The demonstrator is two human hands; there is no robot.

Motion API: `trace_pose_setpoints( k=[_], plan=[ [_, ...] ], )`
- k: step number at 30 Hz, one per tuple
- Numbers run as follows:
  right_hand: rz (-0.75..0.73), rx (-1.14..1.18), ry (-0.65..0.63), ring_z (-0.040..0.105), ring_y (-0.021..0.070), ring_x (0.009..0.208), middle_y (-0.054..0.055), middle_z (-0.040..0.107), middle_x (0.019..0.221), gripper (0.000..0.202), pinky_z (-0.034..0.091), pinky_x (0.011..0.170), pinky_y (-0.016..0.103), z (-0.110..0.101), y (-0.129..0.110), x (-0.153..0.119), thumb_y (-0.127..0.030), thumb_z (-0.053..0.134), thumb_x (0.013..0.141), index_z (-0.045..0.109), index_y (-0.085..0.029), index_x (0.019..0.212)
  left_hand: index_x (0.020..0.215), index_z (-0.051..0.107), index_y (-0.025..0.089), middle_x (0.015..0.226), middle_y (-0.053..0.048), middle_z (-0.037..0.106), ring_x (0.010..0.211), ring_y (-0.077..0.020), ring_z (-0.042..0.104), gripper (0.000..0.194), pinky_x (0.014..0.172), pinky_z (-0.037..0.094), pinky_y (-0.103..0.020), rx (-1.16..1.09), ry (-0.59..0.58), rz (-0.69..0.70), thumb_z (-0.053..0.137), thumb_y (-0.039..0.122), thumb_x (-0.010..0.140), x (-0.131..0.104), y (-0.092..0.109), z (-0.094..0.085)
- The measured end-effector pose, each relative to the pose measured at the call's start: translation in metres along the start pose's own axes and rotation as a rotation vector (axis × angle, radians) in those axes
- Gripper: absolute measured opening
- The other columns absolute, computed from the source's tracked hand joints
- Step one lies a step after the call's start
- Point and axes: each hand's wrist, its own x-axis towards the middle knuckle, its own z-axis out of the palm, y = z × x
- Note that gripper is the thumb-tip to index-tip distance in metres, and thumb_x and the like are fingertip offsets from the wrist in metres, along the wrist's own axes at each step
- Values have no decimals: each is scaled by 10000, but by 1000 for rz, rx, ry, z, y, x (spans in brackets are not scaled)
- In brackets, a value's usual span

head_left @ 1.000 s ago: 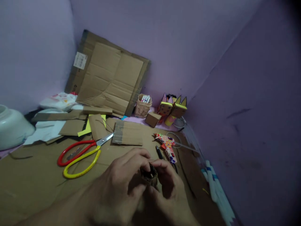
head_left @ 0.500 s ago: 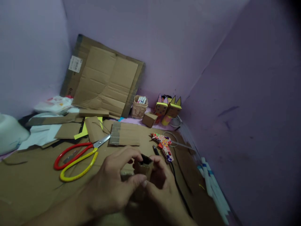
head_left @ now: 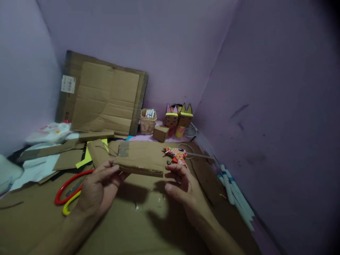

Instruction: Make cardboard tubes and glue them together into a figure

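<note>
Evidently, the left hand (head_left: 97, 189) is supporting a narrow cardboard piece (head_left: 142, 171) by its left end near the centre of the frame, its fingers pinching that end—a grip probably meant for exposing the long near edge. The right hand (head_left: 187, 187) is hovering just beside the other end, thumb and fingers spreading apart, seemingly for steadying or guiding it. The floral-patterned glue gun (head_left: 177, 153) is lying right of centre, apparently within easy reach, while the red-and-yellow-handled scissors (head_left: 61, 191) are resting at lower left, partly hiding behind the left hand—perhaps for leaving the middle workable.
</note>
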Motion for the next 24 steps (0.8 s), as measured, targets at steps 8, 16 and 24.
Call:
trace_pose_setpoints(
  k=[8, 16, 24],
  plan=[
    [-187, 31, -9, 587, 232, 994, 78, 587, 1057, 229, 542, 688, 294, 13, -3, -5, -230, 735, 601, 603, -208, 787, 773, 707, 166, 874, -61, 727, 889, -238, 653, 209, 755, 584, -304, -22, -52, -78, 687, 84, 582, -7, -13, 0],
    [-148, -43, 47, 613, 236, 939, 70, 639, 1028, 238, 550, 753, 344, 13, -9, -6, -202, 753, 569, 736, -213, 806, 776, 680, 182, 797, -38, 727, 851, -238, 669, 188, 764, 558, -304, 168, -157, -90, 770, 185, 611, -18, -23, 4],
    [-172, -38, 11, 596, 186, 747, 31, 633, 811, 107, 512, 667, 281, 12, -11, -8, -244, 734, 592, 712, -196, 684, 987, 694, 217, 841, -44, 715, 729, -231, 664, 385, 547, 527, -244, 348, -133, 7, 788, 263, 617, -39, -25, 6]
  ],
)
